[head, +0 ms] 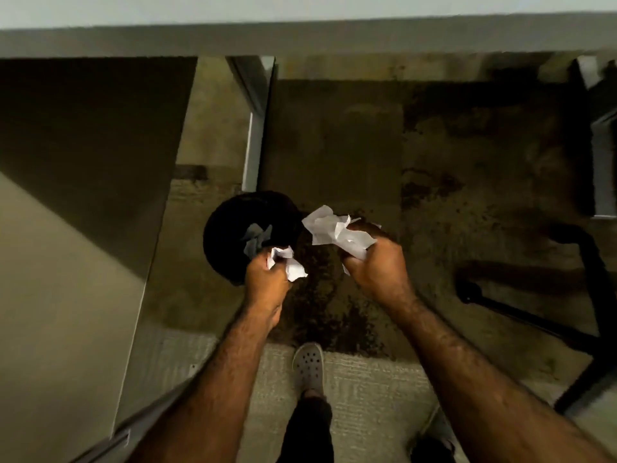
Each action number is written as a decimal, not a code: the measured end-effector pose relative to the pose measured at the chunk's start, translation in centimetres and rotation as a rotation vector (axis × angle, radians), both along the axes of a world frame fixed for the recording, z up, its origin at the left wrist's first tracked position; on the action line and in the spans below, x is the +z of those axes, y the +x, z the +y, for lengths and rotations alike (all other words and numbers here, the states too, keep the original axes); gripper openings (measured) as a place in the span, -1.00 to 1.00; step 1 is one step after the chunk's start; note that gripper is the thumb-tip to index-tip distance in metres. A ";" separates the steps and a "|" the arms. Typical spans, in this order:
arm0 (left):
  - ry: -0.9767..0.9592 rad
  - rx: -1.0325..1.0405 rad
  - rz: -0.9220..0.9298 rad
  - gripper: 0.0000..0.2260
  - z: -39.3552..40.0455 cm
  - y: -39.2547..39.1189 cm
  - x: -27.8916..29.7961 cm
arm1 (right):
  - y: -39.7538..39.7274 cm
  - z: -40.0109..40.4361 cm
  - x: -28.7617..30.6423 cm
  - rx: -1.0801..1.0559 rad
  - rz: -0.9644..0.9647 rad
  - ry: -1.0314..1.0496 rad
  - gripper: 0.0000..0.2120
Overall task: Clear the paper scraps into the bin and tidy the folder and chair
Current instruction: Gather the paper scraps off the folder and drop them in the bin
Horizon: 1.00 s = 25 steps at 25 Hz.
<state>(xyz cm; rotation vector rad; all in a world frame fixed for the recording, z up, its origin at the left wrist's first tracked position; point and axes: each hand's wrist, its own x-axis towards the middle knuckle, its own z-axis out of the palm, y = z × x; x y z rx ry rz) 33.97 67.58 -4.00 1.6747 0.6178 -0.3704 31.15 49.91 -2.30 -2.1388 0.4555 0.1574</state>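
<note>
Both forearms are reaching in from the bottom of the frame. At centre, the left hand (pixel 267 279) is clenching a small paper wad (pixel 287 264) over the near rim of the black bin (pixel 227 228). Further right, the right hand (pixel 374 262) is gripping a larger crumpled sheet (pixel 334 233) over the carpet (pixel 367 162), beside the bin. Letting go there would probably be dropping it on the floor.

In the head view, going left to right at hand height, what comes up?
Black bin → left hand gripping paper scraps → right hand gripping a bigger paper wad → black chair base.
</note>
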 end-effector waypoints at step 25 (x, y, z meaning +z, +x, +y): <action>0.158 -0.009 0.264 -0.50 15.5 5.8 -17.6 | 10.4 19.1 -18.6 0.414 0.233 0.190 -0.27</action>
